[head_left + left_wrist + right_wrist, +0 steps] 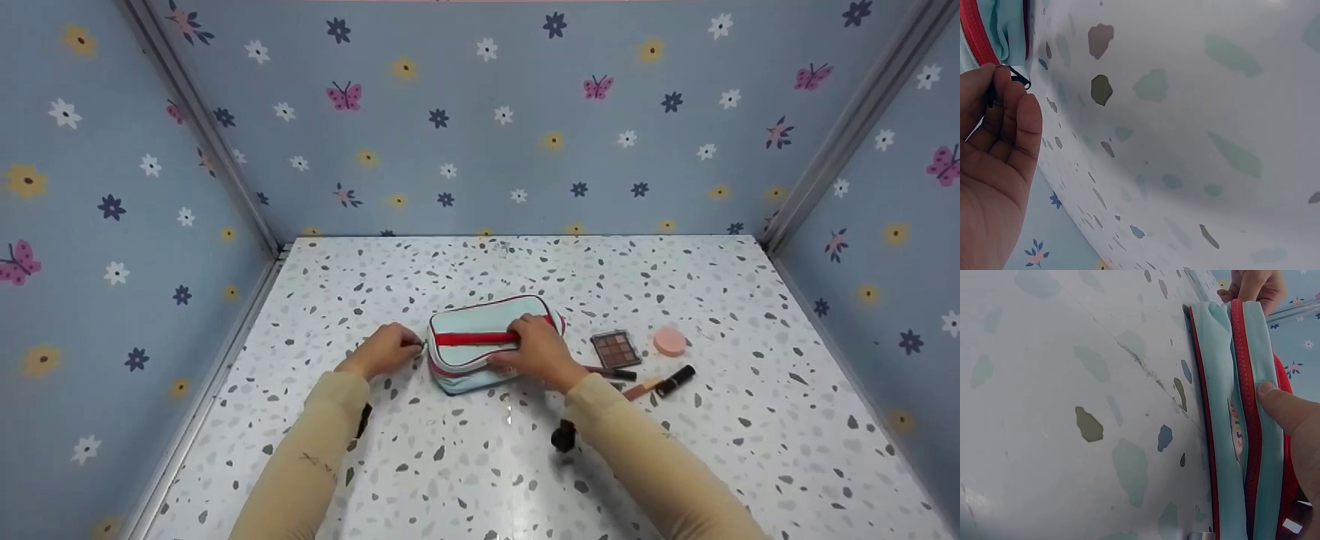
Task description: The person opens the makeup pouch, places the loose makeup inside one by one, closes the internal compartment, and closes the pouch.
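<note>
A light-blue makeup bag [480,313] with red zipper and dark red piping lies on the speckled table. Its red strap [472,339] runs across the top. My right hand [541,351] grips the bag near its right end, thumb [1278,402] on the side panel beside the red zipper [1248,410]. At the left end, my left hand [386,351] pinches a black zipper pull [992,95] between thumb and fingers. Another black pull [1021,80] shows just past the fingertips. Through a narrow gap beside the zipper, a printed label [1235,430] shows.
Right of the bag lie an eyeshadow palette [616,349], a round pink item [669,342], a black tube [676,381], a tan stick [642,388] and a dark-tipped stick [616,373]. Black objects [562,436] peek out beside both forearms. Flowered walls [480,135] enclose the table.
</note>
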`<state>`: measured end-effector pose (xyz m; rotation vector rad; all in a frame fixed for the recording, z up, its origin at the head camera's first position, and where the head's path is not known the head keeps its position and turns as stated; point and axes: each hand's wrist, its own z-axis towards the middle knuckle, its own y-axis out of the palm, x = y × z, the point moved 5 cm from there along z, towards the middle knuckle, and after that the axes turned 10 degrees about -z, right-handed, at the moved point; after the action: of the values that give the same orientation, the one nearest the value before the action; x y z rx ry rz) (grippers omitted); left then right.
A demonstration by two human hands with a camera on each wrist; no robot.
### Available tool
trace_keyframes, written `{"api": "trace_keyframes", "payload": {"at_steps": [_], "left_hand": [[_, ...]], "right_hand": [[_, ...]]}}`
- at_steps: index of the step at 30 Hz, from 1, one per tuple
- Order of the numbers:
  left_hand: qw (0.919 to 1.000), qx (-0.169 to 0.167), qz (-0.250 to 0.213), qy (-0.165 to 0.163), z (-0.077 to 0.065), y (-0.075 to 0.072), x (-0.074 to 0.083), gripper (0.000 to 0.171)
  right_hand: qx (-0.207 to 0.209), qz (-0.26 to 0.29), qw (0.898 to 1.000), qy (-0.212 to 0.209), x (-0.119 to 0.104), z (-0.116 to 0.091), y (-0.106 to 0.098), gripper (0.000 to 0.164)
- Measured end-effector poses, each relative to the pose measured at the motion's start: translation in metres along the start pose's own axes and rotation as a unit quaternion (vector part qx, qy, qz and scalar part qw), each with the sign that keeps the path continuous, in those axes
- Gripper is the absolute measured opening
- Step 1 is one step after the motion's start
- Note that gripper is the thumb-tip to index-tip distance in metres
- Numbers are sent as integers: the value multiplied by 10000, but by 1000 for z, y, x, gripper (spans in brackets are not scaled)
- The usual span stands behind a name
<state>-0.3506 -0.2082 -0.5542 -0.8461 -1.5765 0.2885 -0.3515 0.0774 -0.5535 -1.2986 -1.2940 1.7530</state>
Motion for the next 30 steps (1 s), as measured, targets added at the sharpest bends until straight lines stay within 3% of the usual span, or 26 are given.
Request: {"api": "trace_keyframes", "payload": {"at_steps": [6,13,19,30], "left_hand": [[9998,-98,163,-1,-5,-2,2,25],[9987,-358,281,235,-9,-2,4,24],[9975,-602,306,193,-10,-2,7,25],[9972,-695,242,94,-14,-3,12,23]], "right_hand": [[-26,-170,9998,-23,-1,1,1,68],[156,-192,9997,-86,-3,-1,-1,63],[99,-87,9999,70,-2,0,-1,63],[54,-134,9996,249,-2,5,3,61]]}}
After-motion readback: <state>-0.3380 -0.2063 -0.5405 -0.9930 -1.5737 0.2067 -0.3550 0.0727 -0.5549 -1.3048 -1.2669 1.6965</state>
